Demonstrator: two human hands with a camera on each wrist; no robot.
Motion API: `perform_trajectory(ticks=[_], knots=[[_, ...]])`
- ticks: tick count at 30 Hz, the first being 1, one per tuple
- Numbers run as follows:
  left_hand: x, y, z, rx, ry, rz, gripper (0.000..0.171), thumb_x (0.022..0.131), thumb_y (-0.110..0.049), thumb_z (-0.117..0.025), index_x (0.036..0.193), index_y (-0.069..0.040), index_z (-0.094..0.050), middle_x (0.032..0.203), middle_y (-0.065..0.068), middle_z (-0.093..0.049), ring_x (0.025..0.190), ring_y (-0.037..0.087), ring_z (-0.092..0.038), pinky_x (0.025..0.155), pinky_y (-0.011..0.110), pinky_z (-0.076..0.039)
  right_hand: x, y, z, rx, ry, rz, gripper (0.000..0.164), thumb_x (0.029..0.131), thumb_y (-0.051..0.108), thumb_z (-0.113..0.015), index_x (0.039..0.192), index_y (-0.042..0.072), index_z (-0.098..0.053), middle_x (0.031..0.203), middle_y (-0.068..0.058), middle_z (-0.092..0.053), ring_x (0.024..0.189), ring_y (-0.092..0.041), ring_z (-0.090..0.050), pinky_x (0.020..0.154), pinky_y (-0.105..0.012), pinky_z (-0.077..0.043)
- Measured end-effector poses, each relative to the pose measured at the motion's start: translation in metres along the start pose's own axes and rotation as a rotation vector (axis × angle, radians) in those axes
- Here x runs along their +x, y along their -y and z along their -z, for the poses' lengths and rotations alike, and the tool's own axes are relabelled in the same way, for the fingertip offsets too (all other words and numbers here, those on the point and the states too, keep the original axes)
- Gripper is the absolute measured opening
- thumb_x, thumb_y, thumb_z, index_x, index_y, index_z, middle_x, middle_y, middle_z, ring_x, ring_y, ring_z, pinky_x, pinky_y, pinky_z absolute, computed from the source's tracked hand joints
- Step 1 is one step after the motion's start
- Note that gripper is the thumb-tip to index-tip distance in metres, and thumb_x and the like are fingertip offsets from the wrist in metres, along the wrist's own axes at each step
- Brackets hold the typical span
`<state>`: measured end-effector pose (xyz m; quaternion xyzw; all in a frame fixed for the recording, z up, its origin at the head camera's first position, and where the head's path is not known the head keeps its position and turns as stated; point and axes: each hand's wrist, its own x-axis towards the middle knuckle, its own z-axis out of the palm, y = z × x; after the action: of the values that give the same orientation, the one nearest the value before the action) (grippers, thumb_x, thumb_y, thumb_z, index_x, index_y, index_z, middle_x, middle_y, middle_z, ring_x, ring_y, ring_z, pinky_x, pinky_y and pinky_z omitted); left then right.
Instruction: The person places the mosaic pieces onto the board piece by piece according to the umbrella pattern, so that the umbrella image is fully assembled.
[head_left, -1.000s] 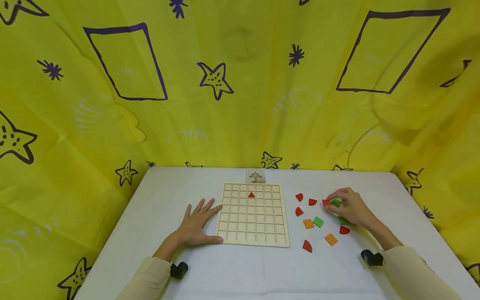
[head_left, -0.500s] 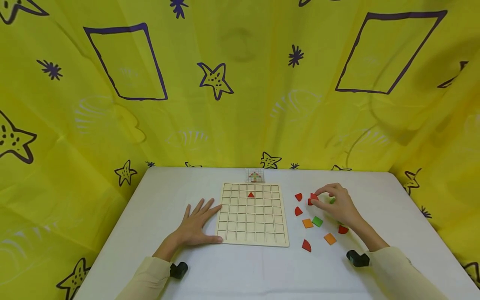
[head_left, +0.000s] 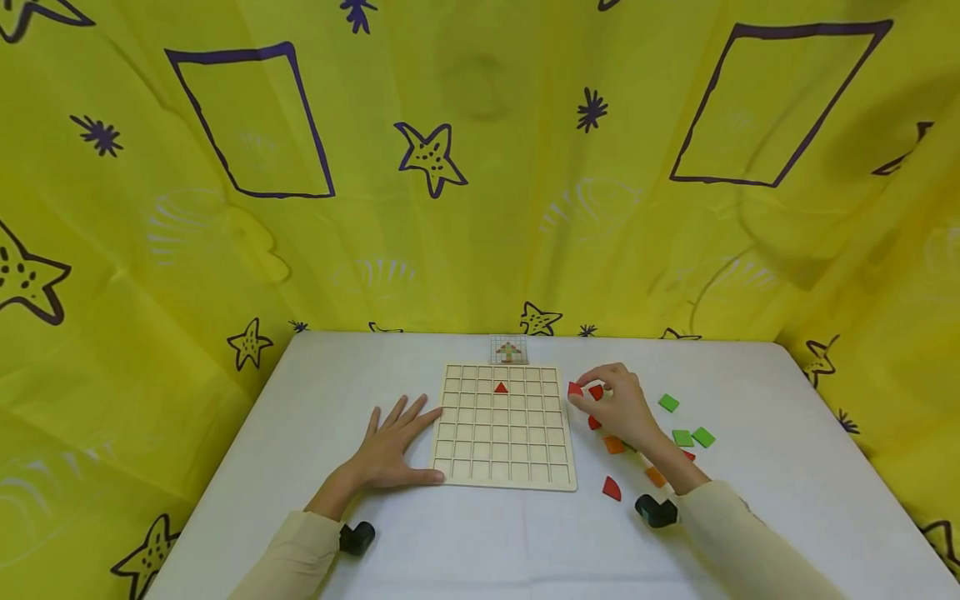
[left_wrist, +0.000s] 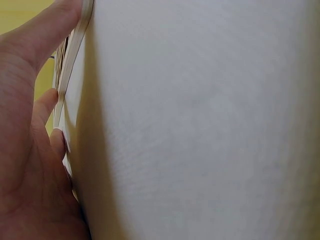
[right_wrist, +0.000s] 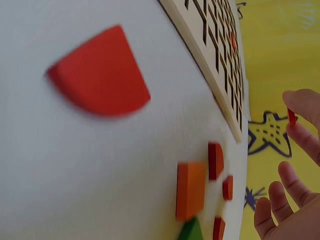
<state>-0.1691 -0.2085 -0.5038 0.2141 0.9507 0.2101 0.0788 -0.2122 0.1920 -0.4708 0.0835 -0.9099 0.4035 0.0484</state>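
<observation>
My right hand [head_left: 618, 408] pinches a small red tile [head_left: 574, 389] between thumb and fingertips, just off the board's right edge. In the right wrist view that red tile [right_wrist: 291, 117] shows edge-on, above the table, so its full shape is hidden. The pale wooden grid board [head_left: 501, 454] lies mid-table with a red triangle tile [head_left: 501, 387] in a cell of its second row. My left hand [head_left: 393, 454] lies flat with fingers spread, its thumb and a fingertip touching the board's left edge. In the left wrist view the left thumb [left_wrist: 55, 25] rests against the board's side.
A small pattern card [head_left: 508, 350] stands behind the board. Right of it lie loose tiles: a red quarter-circle [head_left: 612, 488] with other red ones, orange squares [head_left: 613, 445] and green squares [head_left: 669, 403]. Some are partly hidden under my right hand. A yellow patterned curtain [head_left: 480, 208] closes the back.
My right hand has carried the red tile leftward from the green squares to beside the board's right edge, uncovering those squares. My left hand stays in place.
</observation>
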Motion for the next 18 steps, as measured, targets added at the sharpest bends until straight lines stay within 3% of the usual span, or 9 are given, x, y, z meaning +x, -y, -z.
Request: perform_trajectory(ticks=[12, 18], knots=[[0.001, 0.001, -0.001, 0.003, -0.001, 0.004, 0.104, 0.077, -0.07, -0.077, 0.161, -0.025, -0.036, 0.171, 0.009, -0.019, 0.157, 0.041, -0.006, 0.116, 0.074, 0.003, 0.012, 0.022, -0.041, 0.121, 0.04, 0.008, 0.022, 0.088, 0.021, -0.084, 0.103, 0.008, -0.076, 0.119, -0.017, -0.059, 0.12, -0.036, -0.047, 0.099, -0.055, -0.044], [0.001, 0.0, -0.001, 0.0, -0.005, 0.003, 0.104, 0.076, -0.07, -0.077, 0.161, -0.025, -0.037, 0.171, 0.009, -0.019, 0.157, 0.042, -0.006, 0.116, 0.074, 0.003, 0.017, 0.026, -0.057, 0.127, 0.056, -0.042, 0.022, 0.088, 0.023, -0.084, 0.103, 0.009, -0.078, 0.119, -0.015, -0.059, 0.109, -0.032, -0.048, 0.087, -0.045, -0.043]])
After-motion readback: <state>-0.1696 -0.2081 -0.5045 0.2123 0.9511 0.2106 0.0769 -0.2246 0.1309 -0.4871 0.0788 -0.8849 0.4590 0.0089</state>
